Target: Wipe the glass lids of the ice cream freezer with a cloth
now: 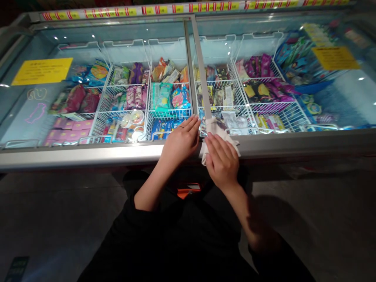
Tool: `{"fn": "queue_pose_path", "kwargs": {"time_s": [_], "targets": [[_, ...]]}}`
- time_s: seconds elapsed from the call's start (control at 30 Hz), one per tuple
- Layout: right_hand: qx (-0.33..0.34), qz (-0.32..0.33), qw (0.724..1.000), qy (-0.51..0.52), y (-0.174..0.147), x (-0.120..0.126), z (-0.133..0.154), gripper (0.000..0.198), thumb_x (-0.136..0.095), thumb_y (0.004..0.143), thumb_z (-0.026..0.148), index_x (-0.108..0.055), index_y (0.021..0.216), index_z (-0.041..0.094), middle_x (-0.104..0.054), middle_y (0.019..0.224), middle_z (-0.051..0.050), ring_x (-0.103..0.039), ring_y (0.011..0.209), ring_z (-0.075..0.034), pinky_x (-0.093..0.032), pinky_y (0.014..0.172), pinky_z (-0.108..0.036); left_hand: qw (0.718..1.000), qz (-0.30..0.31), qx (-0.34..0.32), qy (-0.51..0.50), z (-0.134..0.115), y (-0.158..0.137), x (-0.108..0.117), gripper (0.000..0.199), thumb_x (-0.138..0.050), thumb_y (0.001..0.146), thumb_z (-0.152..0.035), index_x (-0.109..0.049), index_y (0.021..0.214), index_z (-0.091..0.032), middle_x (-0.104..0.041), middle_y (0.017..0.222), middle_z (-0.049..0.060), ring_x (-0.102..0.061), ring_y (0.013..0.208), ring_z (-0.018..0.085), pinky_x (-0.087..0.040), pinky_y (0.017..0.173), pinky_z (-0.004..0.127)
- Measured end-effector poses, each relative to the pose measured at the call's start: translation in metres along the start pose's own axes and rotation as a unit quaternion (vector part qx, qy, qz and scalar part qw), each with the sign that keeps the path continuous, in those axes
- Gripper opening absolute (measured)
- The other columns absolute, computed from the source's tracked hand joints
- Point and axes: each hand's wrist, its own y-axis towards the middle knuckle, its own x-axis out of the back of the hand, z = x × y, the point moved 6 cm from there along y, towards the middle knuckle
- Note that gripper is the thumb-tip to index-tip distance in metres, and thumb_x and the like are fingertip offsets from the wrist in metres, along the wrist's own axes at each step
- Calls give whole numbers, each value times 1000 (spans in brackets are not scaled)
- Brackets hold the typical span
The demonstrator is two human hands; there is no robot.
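1 off-white cloth [214,126]; creased, edges uneven; lies across freezer rim [88,156]

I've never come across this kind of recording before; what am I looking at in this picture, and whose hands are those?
There is no robot here: a camera on a person's head looks forward and down, so the dark-sleeved arms are the wearer's own. The bare left hand lies at the front edge of a long, silver-framed chest freezer with clear glass lids. The right hand lies over a crumpled off-white cloth beside it; how firm its grip is, I can't tell. Beneath the glass, white wire baskets hold colourful packets. Two yellow printed notices show on the glass, one toward each end.
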Motion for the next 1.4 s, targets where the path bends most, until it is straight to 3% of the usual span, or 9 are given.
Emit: {"fn": "queue_pose_path", "kwargs": {"time_s": [0.13, 0.27, 0.4, 0.6, 0.77, 0.9, 1.1, 1.27, 1.4], "targets": [[67, 18, 998, -8, -22, 5, -5, 57, -49, 102, 13, -54, 158, 21, -67, 149, -9, -59, 143, -23, -37, 122, -38, 1000, 6, -12, 1, 0, -1, -1, 50, -48, 104, -13, -56, 154, -10, -55, 160, 18, -49, 153, 28, -50, 124, 49], [-13, -18, 999, -24, -23, 8, -36, 55, -45, 104, 17, -55, 158, 22, -68, 148, -11, -60, 142, -26, -41, 120, -43, 1000, 2, -18, 6, 0, -2, -2, 50, -47, 104, -13, -56, 153, -8, -55, 160, 19, -49, 153, 29, -47, 125, 50], [-65, -28, 997, -11, -6, -4, -21, 55, -40, 104, 20, -58, 156, 23, -69, 148, -10, -61, 141, -26, -41, 120, -45, 1000, -12, -18, 16, -2, -2, -3, 52, -49, 102, -12, -56, 153, -10, -55, 159, 18, -50, 152, 29, -48, 124, 51], [34, 30, 999, 1, -22, -2, -13, 55, -45, 103, 16, -59, 155, 25, -66, 151, -7, -58, 144, -23, -38, 122, -40, 999, -15, -26, 29, 0, -6, -4, 50, -49, 103, -14, -58, 151, -10, -58, 157, 18, -53, 150, 28, -50, 123, 49], [-30, -70, 997, -20, -28, 15, -67, 56, -45, 102, 17, -57, 156, 20, -69, 147, -12, -62, 140, -26, -42, 119, -43, 999, -10, -51, 5, -9, 2, -6, 49, -48, 105, -15, -56, 153, -13, -57, 158, 17, -51, 152, 26, -49, 124, 48], [-74, -76, 994, -4, -15, 6, -56, 56, -43, 102, 18, -58, 155, 23, -70, 146, -10, -62, 139, -26, -40, 121, -45, 998, -11, -67, -21, -26, 16, -16, 48, -48, 107, -17, -54, 154, -12, -56, 159, 18, -50, 152, 26, -48, 124, 49], [8, -34, 999, -16, -34, 12, -54, 54, -48, 102, 18, -58, 155, 23, -69, 147, -9, -61, 141, -24, -38, 121, -40, 998, -13, -58, -2, -35, 17, -26, 48, -46, 107, -18, -54, 153, -8, -55, 160, 21, -49, 153, 29, -47, 125, 51], [-86, -116, 988, -45, -44, 24, -100, 55, -44, 104, 22, -55, 158, 25, -70, 146, -11, -63, 139, -29, -40, 120, -47, 998, -16, -60, 6, -36, 12, -25, 50, -46, 107, -18, -53, 155, -10, -55, 160, 19, -48, 154, 29, -46, 126, 52], [-109, -128, 985, -27, -34, 18, -80, 56, -42, 105, 21, -54, 159, 25, -70, 145, -11, -62, 140, -28, -38, 120, -48, 998, -28, -62, 15, -38, 12, -24, 49, -45, 106, -17, -55, 153, -9, -56, 159, 20, -49, 153, 29, -46, 126, 51]]}}
